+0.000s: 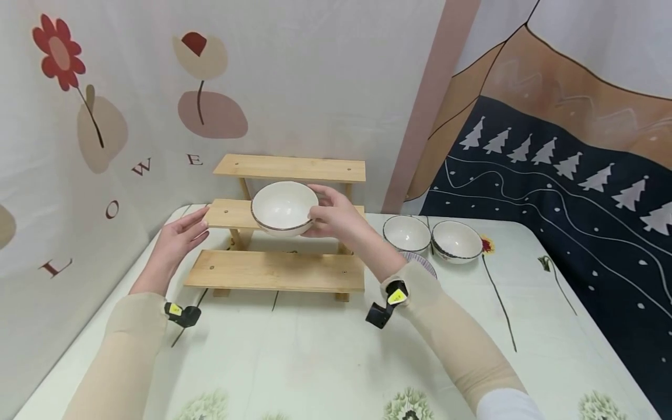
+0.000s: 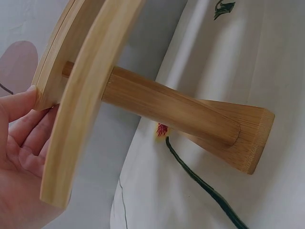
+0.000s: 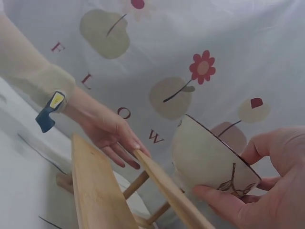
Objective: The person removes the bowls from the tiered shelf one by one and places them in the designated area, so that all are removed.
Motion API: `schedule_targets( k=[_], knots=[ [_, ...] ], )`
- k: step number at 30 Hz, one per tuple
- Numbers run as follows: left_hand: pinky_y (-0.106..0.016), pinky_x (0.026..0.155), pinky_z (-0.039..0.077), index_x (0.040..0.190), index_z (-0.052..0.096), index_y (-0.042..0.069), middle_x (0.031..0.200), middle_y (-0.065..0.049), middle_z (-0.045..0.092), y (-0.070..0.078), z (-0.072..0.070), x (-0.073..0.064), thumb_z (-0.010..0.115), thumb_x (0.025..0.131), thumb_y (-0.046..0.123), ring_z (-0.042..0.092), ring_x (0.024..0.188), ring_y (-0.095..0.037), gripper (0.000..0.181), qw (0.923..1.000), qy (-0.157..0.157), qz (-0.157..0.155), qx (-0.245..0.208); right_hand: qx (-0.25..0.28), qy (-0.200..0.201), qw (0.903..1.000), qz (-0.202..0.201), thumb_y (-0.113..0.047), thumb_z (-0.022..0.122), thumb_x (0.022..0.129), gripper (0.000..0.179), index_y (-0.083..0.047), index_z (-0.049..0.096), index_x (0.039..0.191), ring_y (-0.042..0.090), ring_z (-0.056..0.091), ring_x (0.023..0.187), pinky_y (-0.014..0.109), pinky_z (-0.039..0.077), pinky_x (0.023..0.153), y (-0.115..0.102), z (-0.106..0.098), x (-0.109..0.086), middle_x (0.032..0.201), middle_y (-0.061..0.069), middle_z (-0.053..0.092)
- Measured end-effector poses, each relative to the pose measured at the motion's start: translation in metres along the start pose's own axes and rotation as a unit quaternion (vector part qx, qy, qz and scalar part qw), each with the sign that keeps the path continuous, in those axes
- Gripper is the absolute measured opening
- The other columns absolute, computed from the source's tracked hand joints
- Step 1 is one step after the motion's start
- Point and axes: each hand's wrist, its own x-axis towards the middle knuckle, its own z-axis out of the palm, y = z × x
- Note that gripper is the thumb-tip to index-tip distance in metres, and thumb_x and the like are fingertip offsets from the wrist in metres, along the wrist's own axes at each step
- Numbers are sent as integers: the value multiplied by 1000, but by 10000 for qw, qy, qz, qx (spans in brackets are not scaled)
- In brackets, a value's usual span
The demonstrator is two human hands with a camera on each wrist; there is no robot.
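Observation:
My right hand (image 1: pixel 336 217) grips a white bowl (image 1: pixel 283 204) with a dark rim by its right side, thumb near the rim and fingers beneath. The bowl is over the middle shelf (image 1: pixel 226 214) of a three-step wooden rack (image 1: pixel 273 271). A brown branch-like pattern shows on the bowl's outside (image 3: pixel 214 164) in the right wrist view. At the left end of that shelf is my left hand (image 1: pixel 179 242), its fingers stretched out and lightly bent. In the left wrist view, the left hand's fingertips (image 2: pixel 32 90) touch the board's end.
Right of the rack stand two more white bowls, one nearer (image 1: pixel 406 234) and one farther right (image 1: pixel 457 241). A purple-striped dish (image 1: pixel 424 265) is partly hidden behind my right forearm. The rack's top shelf (image 1: pixel 294 168) stands close to the printed curtain (image 1: pixel 315 87).

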Motion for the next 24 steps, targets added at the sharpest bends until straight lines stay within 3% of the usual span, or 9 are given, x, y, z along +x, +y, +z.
schedule_targets(
  k=[10, 24],
  knots=[
    [-7, 95, 51, 156, 30, 7, 165, -13, 20, 0, 1, 0, 65, 96, 30, 58, 95, 20, 72, 9999, -28, -37, -154, -142, -232, 9995, -148, 8, 49, 85, 74, -13, 34, 154, 37, 52, 127, 55, 57, 99, -2, -40, -30, 152, 19, 41],
    [-7, 96, 49, 156, 31, 8, 165, -11, 22, 0, -1, -1, 65, 96, 34, 58, 99, 20, 73, 10000, -10, -15, 18, -781, 187, 9968, -24, 9, 46, 87, 74, -13, 30, 156, 39, 46, 134, 54, 60, 94, 4, -104, -63, 160, 16, 34]
  ],
)
